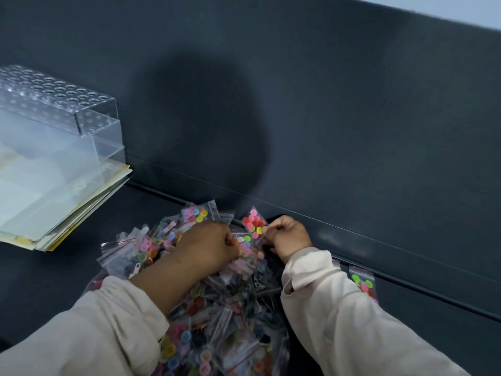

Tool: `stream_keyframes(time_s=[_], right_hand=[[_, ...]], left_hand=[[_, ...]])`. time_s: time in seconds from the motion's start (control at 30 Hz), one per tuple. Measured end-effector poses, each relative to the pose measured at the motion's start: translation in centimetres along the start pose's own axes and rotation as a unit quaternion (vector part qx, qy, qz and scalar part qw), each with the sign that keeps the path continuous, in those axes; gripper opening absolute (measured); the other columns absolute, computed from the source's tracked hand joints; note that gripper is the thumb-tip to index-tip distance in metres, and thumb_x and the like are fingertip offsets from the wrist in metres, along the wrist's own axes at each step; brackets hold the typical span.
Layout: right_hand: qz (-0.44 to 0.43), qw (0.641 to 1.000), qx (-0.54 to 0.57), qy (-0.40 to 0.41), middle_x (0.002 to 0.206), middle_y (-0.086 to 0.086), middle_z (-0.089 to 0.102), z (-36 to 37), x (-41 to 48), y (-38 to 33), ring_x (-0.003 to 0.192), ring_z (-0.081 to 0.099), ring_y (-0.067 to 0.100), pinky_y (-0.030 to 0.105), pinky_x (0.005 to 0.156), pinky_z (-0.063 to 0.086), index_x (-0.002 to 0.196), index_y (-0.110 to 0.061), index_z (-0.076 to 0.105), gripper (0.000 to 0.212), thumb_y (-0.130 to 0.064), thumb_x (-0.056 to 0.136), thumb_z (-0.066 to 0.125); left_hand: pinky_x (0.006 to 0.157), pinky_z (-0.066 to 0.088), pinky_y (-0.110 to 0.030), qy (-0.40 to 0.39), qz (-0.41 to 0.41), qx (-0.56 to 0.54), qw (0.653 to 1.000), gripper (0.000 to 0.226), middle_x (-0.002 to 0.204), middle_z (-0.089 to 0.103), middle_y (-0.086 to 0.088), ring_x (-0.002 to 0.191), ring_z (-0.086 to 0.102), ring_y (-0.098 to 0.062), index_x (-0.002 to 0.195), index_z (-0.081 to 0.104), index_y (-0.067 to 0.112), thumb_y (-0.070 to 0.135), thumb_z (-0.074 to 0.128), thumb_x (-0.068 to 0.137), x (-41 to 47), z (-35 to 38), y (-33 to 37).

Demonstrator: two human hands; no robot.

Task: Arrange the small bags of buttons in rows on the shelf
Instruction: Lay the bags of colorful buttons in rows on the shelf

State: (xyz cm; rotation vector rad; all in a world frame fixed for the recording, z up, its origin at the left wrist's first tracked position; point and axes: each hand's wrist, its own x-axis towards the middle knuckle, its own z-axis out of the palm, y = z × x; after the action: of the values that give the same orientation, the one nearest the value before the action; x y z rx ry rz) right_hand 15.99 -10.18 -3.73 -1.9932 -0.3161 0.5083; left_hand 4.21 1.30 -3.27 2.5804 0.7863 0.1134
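Grey-black shelf (67, 272) fills the head view, with a dark back wall (325, 118) rising along its far edge. A loose pile of small clear bags (230, 321) of many-coloured buttons lies in the near middle, between the two pale sleeves.

The left grip (208, 245) rests on the far top of the pile, knuckles up. Its fingers are curled down round the edge of a top bag (245, 240) that shows green and blue buttons.

The right grip (288, 237), just to its right, is closed in a pinch on the side of a held bag (253, 222) with pink, red and green buttons. This bag stands upright, tilted a little, at the foot of the back wall and just beyond the pile.

One more bag (363, 280) of green and red buttons lies flat on the shelf to the right, partly under the right sleeve (339, 321) and close to the wall.

Far left, a clear plastic rack (54, 104) with rows of round holes sits on a stack of papers (67, 202), well apart from the pile.
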Motion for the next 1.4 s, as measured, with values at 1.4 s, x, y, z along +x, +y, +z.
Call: stream_keyframes(time_s=[1.4], right_hand=[[0.044,0.986,0.155,0.035,0.065,0.012,0.059,-29.4,-8.2,12.3,0.048,0.056,0.018,0.023,0.047,0.049,0.075,-0.007,0.059,0.022,0.013,0.084,0.053]], left_hand=[[0.068,0.053,-0.035,-0.096,-0.075,-0.385,0.915,0.010,0.075,0.063,-0.012,0.070,0.059,-0.024,0.080,0.060,0.007,-0.002,0.062,0.076,-4.9,7.8,24.8]])
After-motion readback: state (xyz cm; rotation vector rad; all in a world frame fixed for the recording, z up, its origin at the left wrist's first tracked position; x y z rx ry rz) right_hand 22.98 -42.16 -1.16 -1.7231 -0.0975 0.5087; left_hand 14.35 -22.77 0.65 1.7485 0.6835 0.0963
